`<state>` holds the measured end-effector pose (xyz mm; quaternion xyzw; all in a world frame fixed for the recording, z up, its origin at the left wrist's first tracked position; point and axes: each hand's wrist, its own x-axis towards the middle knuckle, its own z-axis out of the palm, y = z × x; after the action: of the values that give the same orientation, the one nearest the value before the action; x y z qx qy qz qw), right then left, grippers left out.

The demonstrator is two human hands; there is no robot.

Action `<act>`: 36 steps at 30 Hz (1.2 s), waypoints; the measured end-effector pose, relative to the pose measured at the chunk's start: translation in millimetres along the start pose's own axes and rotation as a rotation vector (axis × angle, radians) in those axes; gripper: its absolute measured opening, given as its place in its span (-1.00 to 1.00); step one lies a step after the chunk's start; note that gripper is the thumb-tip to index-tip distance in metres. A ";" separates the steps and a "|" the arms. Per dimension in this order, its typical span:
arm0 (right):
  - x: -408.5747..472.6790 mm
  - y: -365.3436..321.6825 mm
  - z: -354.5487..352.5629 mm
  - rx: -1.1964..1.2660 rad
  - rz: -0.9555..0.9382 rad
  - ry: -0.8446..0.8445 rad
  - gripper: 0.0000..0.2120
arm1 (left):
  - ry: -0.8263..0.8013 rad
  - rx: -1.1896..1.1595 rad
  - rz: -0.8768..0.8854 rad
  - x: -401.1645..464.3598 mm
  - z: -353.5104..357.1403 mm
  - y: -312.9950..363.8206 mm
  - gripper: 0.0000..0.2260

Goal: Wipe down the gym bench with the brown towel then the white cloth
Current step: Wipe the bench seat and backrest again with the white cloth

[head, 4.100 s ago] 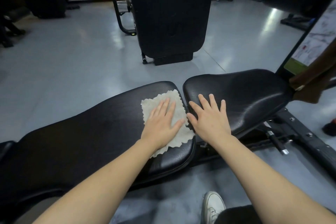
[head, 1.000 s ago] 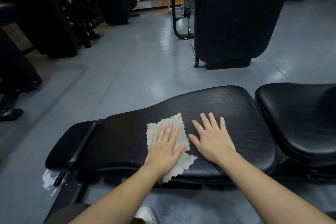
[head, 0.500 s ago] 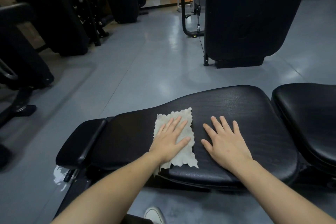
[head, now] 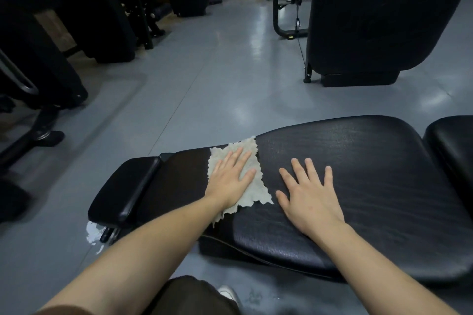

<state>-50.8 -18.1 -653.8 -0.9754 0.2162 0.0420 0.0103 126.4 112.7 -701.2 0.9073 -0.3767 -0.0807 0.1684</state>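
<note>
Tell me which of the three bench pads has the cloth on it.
The long middle pad. The left hand presses the cloth flat near its left end; the small end pad and right pad are bare.

The left hand [head: 231, 181] covers the middle of the white cloth [head: 252, 188]. The seat pad [head: 450, 151] runs off the right edge, dark machines [head: 378, 15] are cropped at the top, and the shoe [head: 229, 294] barely peeks out.

Both forearms were bare to the frame's edge. Below the gym bench [head: 358, 186], a dark brown trouser leg [head: 194, 296] showed. Beside it sat a white sneaker [head: 229, 294].
</note>
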 end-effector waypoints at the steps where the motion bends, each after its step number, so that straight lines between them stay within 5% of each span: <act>1: -0.4 -1.1 2.3 -0.016 -0.003 0.014 -0.40 | 0.023 -0.007 -0.043 0.6 0.1 -4.5 -0.46; 8: 0.9 -4.9 7.1 -0.063 0.001 0.041 -0.17 | 0.029 0.019 -0.244 -4.0 4.6 -10.9 -0.43; 14: -3.0 -5.9 1.3 -0.070 0.014 0.016 -0.39 | -0.026 0.040 -0.041 -49.4 -0.8 -24.0 -0.41; 22: -4.6 -4.8 0.6 -0.064 0.005 0.014 -0.39 | -0.051 0.033 0.175 -83.5 -4.9 -45.3 -0.46; 36: 0.7 -3.4 15.2 -0.077 0.008 0.103 -0.31 | -0.036 -0.032 -0.186 -19.8 -26.0 -111.0 -0.48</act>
<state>-49.8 -14.8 -669.1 -0.9750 0.2187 -0.0001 -0.0384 192.5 206.3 -717.2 0.9339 -0.2925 -0.1185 0.1679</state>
